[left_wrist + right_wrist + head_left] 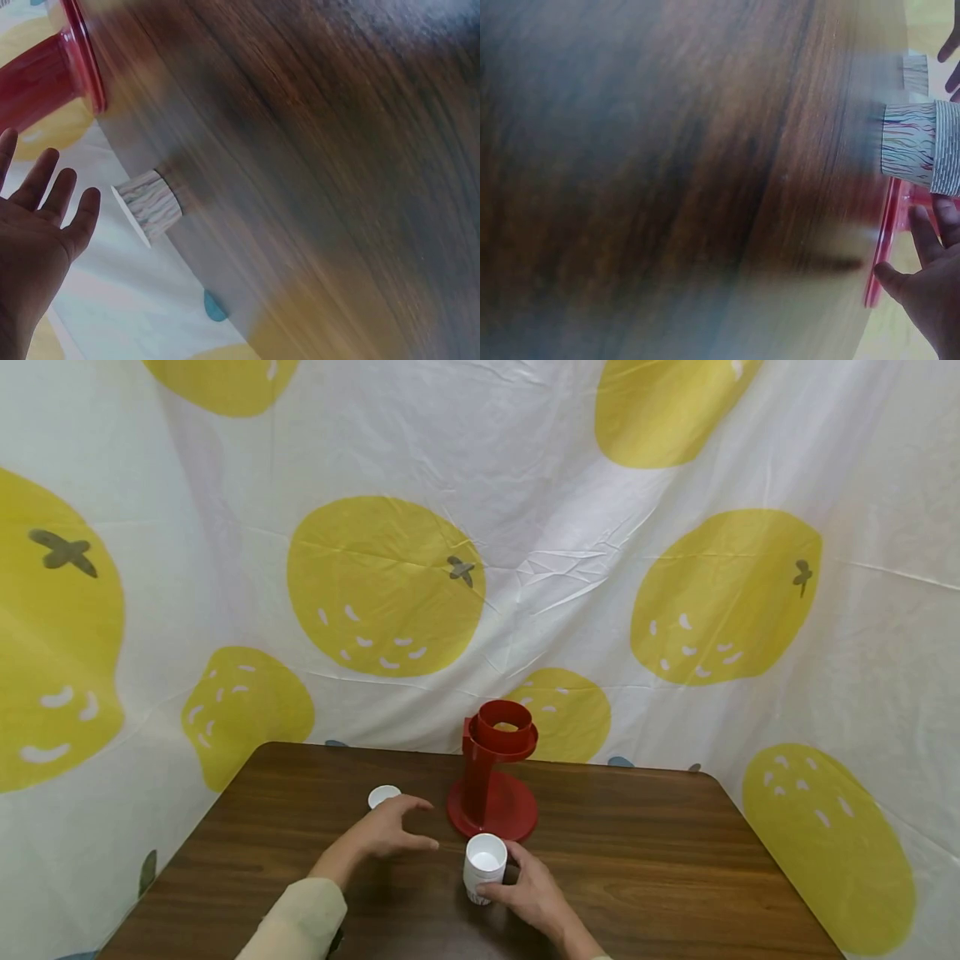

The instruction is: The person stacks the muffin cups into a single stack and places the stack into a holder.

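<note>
A stack of white paper cups (484, 860) with wavy coloured lines stands upright on the table, mouths up. My right hand (534, 892) holds the stack from its right side, thumb in front and fingers behind. In the right wrist view, the rims of several nested cups (946, 148) show at the fingertips. My left hand (386, 828) hovers left of the stack, fingers apart and nothing between them. Just beyond it stands a single paper cup (384, 793), partly hidden by the hand in the head view. The left wrist view shows this cup (152, 206) apart from the fingers.
Behind the stack stands a red holder (504, 752) with a round base, an upright post and a ring at the top. The brown wooden table (660, 860) ends at a back edge, before a white cloth (540, 577) printed with yellow lemons.
</note>
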`<state>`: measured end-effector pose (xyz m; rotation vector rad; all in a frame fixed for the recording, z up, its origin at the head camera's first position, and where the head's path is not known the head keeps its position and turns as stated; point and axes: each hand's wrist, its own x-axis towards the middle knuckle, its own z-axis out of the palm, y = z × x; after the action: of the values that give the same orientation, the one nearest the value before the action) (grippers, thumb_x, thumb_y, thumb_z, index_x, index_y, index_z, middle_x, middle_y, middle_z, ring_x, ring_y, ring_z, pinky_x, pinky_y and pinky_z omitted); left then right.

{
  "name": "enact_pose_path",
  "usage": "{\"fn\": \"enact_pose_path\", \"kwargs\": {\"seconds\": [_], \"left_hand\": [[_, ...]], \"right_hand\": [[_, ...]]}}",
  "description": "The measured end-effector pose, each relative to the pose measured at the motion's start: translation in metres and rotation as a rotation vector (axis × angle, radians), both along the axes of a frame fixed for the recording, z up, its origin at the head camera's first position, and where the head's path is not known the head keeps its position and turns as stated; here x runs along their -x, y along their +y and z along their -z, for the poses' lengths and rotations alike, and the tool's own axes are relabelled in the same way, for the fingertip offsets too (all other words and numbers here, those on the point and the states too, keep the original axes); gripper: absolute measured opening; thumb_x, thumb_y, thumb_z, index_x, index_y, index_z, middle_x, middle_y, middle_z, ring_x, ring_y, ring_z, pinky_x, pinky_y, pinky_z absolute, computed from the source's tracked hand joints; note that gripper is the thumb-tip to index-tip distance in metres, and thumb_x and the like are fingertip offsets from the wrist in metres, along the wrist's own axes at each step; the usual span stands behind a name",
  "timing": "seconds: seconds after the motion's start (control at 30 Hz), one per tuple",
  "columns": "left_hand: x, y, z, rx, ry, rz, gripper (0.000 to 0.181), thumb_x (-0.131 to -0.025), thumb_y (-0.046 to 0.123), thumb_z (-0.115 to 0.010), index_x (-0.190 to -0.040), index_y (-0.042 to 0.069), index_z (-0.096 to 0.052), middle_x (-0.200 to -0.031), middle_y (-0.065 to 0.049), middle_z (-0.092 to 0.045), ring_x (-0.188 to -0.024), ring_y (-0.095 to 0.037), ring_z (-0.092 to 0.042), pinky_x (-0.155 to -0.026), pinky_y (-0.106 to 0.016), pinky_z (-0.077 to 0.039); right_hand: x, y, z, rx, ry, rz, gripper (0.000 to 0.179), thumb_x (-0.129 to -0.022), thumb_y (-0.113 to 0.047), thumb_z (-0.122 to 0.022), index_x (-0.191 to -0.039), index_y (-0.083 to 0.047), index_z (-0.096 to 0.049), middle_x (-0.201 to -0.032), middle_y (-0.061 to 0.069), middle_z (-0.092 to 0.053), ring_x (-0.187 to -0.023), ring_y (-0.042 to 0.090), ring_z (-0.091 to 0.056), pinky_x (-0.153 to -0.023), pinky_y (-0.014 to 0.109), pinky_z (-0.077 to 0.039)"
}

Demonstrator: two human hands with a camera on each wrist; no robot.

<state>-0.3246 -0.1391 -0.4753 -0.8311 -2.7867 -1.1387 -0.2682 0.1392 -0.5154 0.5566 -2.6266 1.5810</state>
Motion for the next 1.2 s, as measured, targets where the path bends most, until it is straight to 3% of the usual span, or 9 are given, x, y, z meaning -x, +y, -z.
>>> {"fn": "enact_pose_path", "kwargs": {"seconds": [0.43, 0.73, 1.2], "left_hand": [[0.003, -0.010, 0.001, -0.037, -0.013, -0.050, 0.062, -0.078, 0.031, -0.084, -0.124, -0.004, -0.061, -0.125, -0.022, -0.060, -0.120, -0.045, -0.052, -0.101, -0.056, -0.041], [0.008, -0.019, 0.002, -0.013, -0.016, -0.202, 0.065, -0.078, 0.036, -0.084, -0.129, 0.003, -0.061, -0.132, -0.020, -0.056, -0.126, -0.041, -0.049, -0.104, -0.055, -0.038], [0.019, -0.037, 0.007, -0.099, 0.011, -0.303, 0.066, -0.075, 0.032, -0.086, -0.126, -0.002, -0.062, -0.127, -0.022, -0.058, -0.117, -0.041, -0.053, -0.095, -0.052, -0.043]], "right_hand": [[0.002, -0.001, -0.003, -0.006, -0.023, 0.021, 0.065, -0.076, -0.031, -0.087, -0.130, -0.007, -0.060, -0.118, 0.004, -0.066, -0.115, 0.028, -0.057, -0.100, 0.055, -0.038], [0.003, 0.000, -0.003, -0.006, -0.040, 0.011, 0.063, -0.076, -0.031, -0.086, -0.129, -0.007, -0.061, -0.115, 0.003, -0.067, -0.113, 0.028, -0.058, -0.096, 0.052, -0.042], [0.003, 0.002, -0.002, 0.000, -0.037, 0.004, 0.060, -0.076, -0.029, -0.086, -0.127, -0.008, -0.063, -0.113, 0.001, -0.068, -0.112, 0.026, -0.058, -0.097, 0.050, -0.041]]}}
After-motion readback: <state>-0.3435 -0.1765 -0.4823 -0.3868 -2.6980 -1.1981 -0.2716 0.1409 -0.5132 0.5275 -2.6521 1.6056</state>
